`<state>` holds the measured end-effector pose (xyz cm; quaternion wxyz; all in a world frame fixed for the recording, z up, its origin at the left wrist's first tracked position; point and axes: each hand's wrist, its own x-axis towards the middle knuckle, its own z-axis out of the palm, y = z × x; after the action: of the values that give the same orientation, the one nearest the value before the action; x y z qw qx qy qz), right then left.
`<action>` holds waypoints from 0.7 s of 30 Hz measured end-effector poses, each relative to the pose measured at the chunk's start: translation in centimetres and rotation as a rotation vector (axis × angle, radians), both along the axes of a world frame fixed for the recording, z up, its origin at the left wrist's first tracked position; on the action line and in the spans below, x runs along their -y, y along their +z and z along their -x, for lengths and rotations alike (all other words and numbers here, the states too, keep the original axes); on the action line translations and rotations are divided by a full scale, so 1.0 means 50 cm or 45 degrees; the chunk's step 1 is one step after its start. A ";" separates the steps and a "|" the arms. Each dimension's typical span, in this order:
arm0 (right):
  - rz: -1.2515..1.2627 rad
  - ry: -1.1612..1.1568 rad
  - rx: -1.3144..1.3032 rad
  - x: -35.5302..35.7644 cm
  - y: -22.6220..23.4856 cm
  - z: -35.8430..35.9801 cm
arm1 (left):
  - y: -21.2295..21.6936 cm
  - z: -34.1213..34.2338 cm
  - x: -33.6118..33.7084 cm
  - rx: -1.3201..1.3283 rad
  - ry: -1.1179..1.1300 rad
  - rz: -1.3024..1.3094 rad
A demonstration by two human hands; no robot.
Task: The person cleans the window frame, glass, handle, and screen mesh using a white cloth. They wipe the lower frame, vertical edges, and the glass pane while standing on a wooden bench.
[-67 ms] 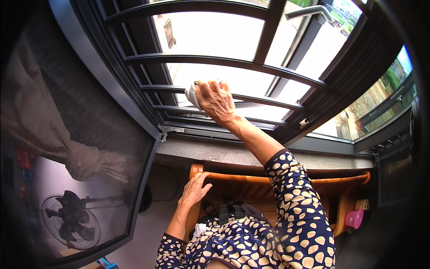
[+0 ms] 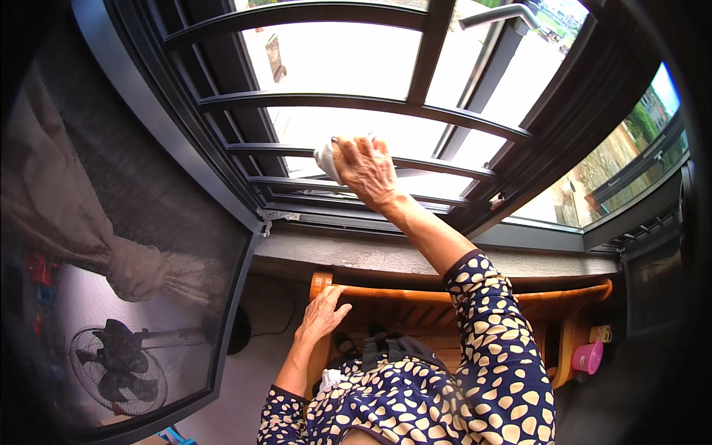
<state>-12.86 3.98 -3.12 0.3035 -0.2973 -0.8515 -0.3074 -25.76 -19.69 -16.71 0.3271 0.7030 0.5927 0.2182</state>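
My right hand (image 2: 366, 170) reaches up to the dark metal window grille (image 2: 319, 101). Its fingers are closed over a white cloth (image 2: 326, 159), pressed around one of the lower horizontal bars. Part of the cloth shows at the left of the hand; the rest is hidden under the fingers. Lower down, my left hand (image 2: 323, 313) lies on the left end of the top rail of a wooden bench (image 2: 415, 294). Its fingers lie over the rail, with the thumb held apart.
A screened window sash (image 2: 241, 297) stands swung inward on the left, with a knotted curtain (image 2: 141, 259) and a fan (image 2: 119, 367) seen through it. A rough sill (image 2: 356, 251) runs below the grille. To the right sits a pink container (image 2: 587, 358) beside the bench.
My right hand has slid slightly to the right along the bar with the cloth. The view has shifted a little. My left hand stays on the bench rail.
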 end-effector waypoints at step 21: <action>0.164 -0.314 0.145 0.034 0.031 -0.333 | 0.042 -0.141 -0.022 0.033 -0.127 -0.200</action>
<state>3.79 2.27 -1.55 0.1948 -0.4004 -0.8424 -0.3034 -18.70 -18.60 -14.60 0.2890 0.7522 0.5336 0.2566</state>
